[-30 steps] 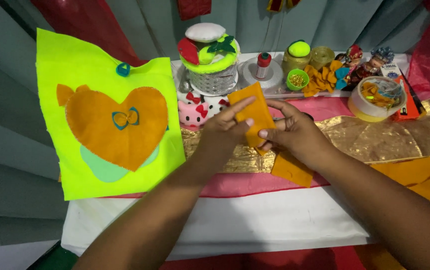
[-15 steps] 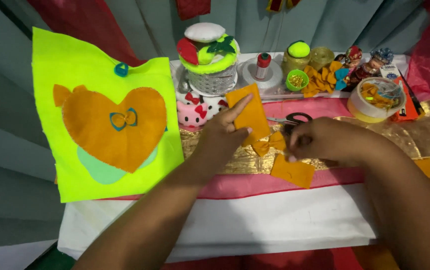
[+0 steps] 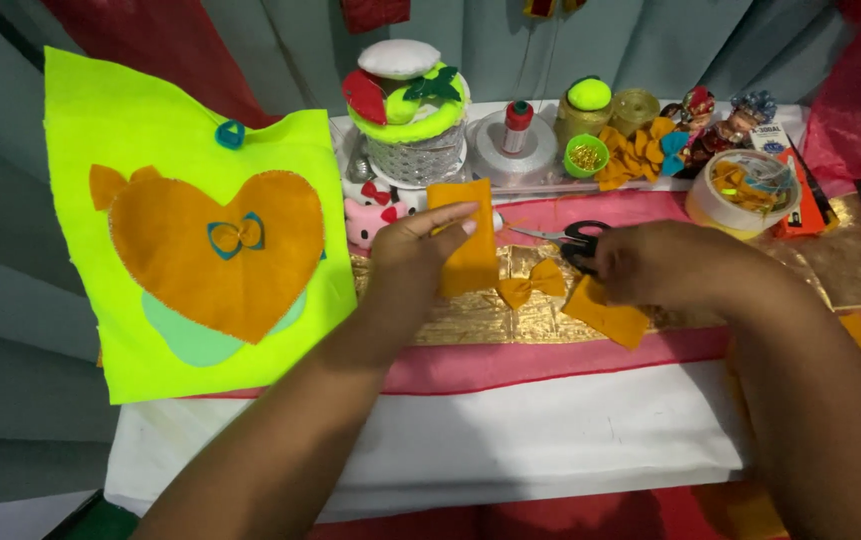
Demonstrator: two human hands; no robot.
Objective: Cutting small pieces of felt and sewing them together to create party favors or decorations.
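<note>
Orange felt strip (image 3: pixel 466 240) is pinched upright by left hand (image 3: pixel 412 262) above gold cloth (image 3: pixel 470 315), w/ scissors (image 3: pixel 575 238) at 3 o'clock being closed on by right hand (image 3: pixel 665 270); cutting prep judged in hand, firm handle grip needed.

Both forearms are bare from the lower edge of the view up to the wrists, with no sleeve or cuff showing. The left hand (image 3: pixel 412 262) wears no glove, ring or bracelet, and its fingernails are short and unpainted. The right hand (image 3: pixel 662 265) is likewise bare, without watch or band.
</note>
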